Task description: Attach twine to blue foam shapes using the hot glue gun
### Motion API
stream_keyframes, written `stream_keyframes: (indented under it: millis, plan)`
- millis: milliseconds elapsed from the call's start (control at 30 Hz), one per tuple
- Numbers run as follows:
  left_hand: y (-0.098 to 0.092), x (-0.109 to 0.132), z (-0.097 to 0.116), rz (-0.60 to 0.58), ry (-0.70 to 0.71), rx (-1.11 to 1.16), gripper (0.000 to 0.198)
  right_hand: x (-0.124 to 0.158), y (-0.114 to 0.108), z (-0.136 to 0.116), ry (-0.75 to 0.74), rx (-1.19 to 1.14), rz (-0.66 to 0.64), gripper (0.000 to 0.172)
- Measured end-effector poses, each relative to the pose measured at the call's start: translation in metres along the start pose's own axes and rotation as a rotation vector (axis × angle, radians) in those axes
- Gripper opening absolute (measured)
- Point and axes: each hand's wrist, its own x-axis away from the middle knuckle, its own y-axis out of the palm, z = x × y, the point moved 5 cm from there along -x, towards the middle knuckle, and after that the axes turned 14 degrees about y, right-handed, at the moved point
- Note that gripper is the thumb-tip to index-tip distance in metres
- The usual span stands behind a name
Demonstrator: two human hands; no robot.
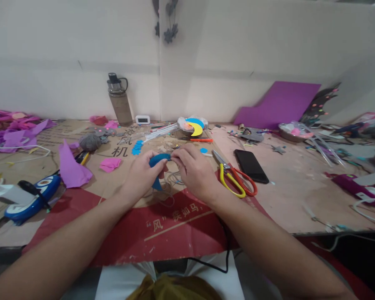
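Note:
My left hand (145,171) is closed around a curved blue craft piece (158,159), perhaps felt or foam, with its lower tip hanging below the fingers. Against the right end of that piece, the fingertips of my right hand (197,170) are pinched together; whatever lies between them is too small to make out. Thin pale cord (168,193) lies in loops on the cardboard under both hands. Right beside my right hand rest scissors (236,177) with one yellow and one red handle, blades pointing away from me.
A black phone (251,166) lies right of the scissors. Behind my hands stands a bowl (190,132) bearing a blue and yellow crescent. A bottle (120,100) stands by the wall. Glue guns, one blue (34,199) and one magenta (354,188), flank the workspace. Purple sheets (278,106) lean right.

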Motion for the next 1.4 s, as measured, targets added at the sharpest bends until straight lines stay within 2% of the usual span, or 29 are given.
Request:
stream_keyframes:
  millis: [100,200,300,367,500,733,900,1000,1100,1167,1300,1400]
  plan:
    - [0.002,0.002,0.007,-0.068,0.022,-0.037,0.015,-0.003,-0.005,0.002,-0.008,-0.041,0.026,0.019]
    - [0.004,0.002,0.010,-0.129,0.042,0.034,0.013,-0.007,-0.010,0.004,0.018,-0.137,0.021,0.016]
    - [0.007,0.001,0.007,-0.173,0.060,0.161,0.016,-0.011,-0.012,0.010,0.118,-0.280,-0.012,0.012]
    - [0.008,0.000,0.002,-0.195,0.067,0.226,0.019,-0.014,-0.009,0.016,0.196,-0.396,-0.084,0.010]
    - [0.008,-0.002,-0.005,-0.193,0.061,0.306,0.024,-0.015,-0.001,0.026,0.340,-0.630,-0.221,0.010]
    - [0.010,-0.002,-0.009,-0.237,0.064,0.367,0.024,-0.013,0.007,0.029,0.437,-0.790,-0.307,0.011]
    - [0.012,-0.001,-0.013,-0.149,0.038,0.548,0.024,-0.004,0.025,0.027,0.548,-0.904,-0.383,0.011]
    - [0.013,-0.002,-0.017,-0.052,-0.017,0.606,0.024,0.002,0.029,0.021,0.482,-0.796,-0.325,0.010]
    - [0.013,-0.004,-0.020,0.032,-0.063,0.598,0.024,0.007,0.025,0.012,0.306,-0.520,-0.212,0.016]
    - [0.011,-0.005,-0.023,0.067,-0.070,0.578,0.023,0.009,0.023,0.005,0.220,-0.347,-0.186,0.019]
    - [0.006,-0.005,-0.023,0.085,-0.046,0.462,0.020,0.014,0.022,-0.003,0.137,-0.131,-0.223,0.024]
    - [0.001,-0.003,-0.016,0.060,-0.043,0.256,0.021,0.014,0.018,-0.007,0.061,0.002,-0.190,0.024]
